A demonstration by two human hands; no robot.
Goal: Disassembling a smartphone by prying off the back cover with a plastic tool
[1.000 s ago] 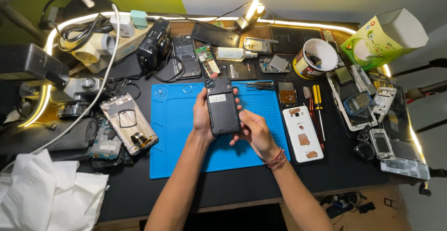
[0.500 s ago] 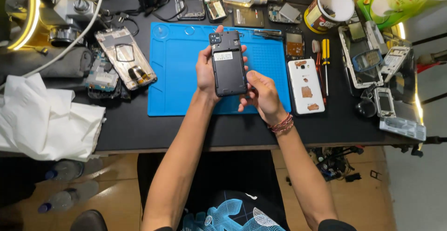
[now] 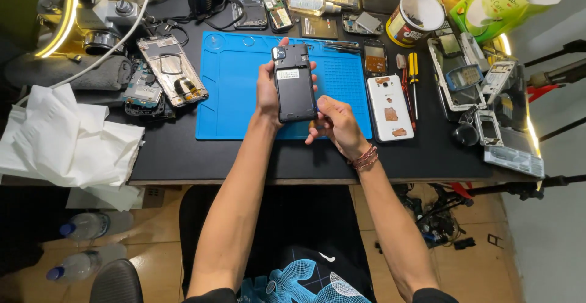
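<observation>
Hands are seen above one blue work mat (image 3: 238,95) that lies on the dark bench (image 3: 244,156). One black phone (image 3: 294,83) with its back cover removed is held upright over the mat. It is gripped from the left edge by the left hand (image 3: 267,92), whose fingers (image 3: 313,71) are wrapped around the body and closed on it. The right hand (image 3: 336,123) is placed at the lower right corner of the phone; its fingers are curled and pinched together at that corner, but whether something small is held between them cannot be told. One beaded bracelet (image 3: 364,156) is worn on the right wrist.

Just right of the mat one white phone back (image 3: 389,108) is laid flat, with brown patches on it. Beside it two screwdrivers are counted — one with a red handle (image 3: 403,71) and one with a yellow handle (image 3: 414,68). One open round tin (image 3: 415,19) stands behind them, and one green carton (image 3: 494,7) is near the far right corner.

To the left of the mat two opened phone frames (image 3: 171,71) are laid close together, partly overlapping. One heap of white tissue (image 3: 67,138) hangs over the left bench edge. On the floor two plastic bottles (image 3: 85,225) with blue caps are lying — one behind the other.
</observation>
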